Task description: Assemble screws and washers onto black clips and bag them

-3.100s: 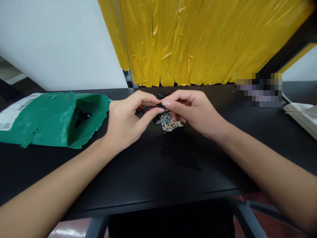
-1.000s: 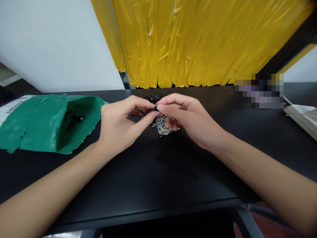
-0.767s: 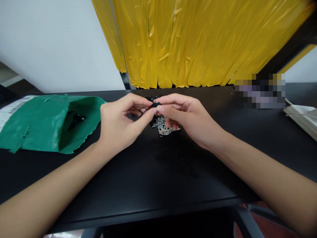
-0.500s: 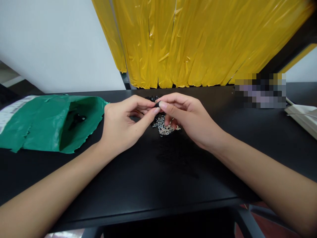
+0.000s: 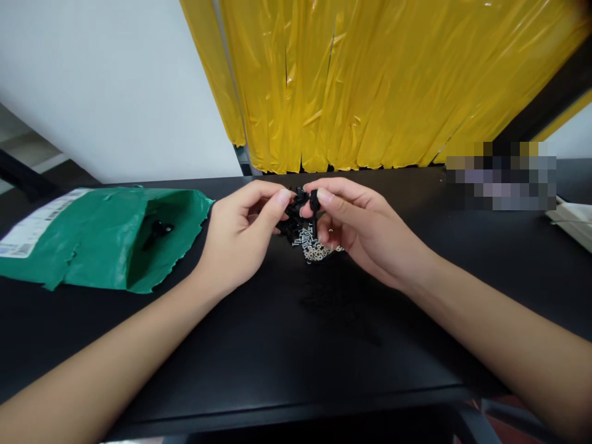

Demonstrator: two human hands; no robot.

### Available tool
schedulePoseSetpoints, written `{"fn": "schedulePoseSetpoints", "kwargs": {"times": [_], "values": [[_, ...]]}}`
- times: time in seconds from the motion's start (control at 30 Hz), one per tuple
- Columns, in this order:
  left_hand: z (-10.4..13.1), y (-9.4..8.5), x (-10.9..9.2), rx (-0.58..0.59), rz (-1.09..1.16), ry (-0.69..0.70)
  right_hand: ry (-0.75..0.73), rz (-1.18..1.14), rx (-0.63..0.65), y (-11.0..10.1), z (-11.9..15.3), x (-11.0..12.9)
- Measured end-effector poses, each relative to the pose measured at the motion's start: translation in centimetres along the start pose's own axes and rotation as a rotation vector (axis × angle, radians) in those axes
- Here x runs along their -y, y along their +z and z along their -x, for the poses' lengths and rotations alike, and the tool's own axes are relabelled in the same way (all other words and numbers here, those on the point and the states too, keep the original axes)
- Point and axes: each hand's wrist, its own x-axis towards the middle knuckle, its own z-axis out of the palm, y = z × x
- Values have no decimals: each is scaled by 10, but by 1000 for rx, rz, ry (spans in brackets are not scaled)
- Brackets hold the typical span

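Note:
Between thumb and fingers, my right hand (image 5: 365, 222) pinches a small black part (image 5: 315, 200) with a stem pointing down. My left hand (image 5: 245, 228) is closed in a pinch just to the left; whether anything sits between its fingertips is too small to make out. Below and behind the fingers lies a pile of silver screws and nuts (image 5: 315, 251) on the black table (image 5: 277, 351). More black parts (image 5: 290, 228) lie beside the screws, partly hidden by my left hand.
A torn green plastic bag (image 5: 102, 240) lies open at the left with a black piece (image 5: 161, 228) inside. Yellow plastic sheeting (image 5: 370, 86) hangs behind the table. A blurred-out object (image 5: 502, 179) and a pale box (image 5: 576, 222) are at the right.
My fingertips, close together before, have moved apart. The black part now shows upright in my right hand. The view has shifted slightly, moving the bag right and down in the picture.

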Motion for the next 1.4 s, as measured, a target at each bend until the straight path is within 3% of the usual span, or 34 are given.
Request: {"fn": "schedulePoseSetpoints", "kwargs": {"times": [0.23,0.43,0.77,1.0,1.2,1.4], "values": [[-1,3,-6,128,274,-110,57,-142,77,3,0,-7],[1,3,-5,135,436,-216,102,-191,103,1,0,-9],[0,-1,-12,209,422,-227,124,-153,177,-1,-1,-11],[8,6,-20,171,335,-125,70,-147,149,2,0,-10],[12,9,-24,130,193,-14,111,-171,186,4,2,-7],[13,5,-22,159,229,-19,103,-165,217,2,1,-8]]}}
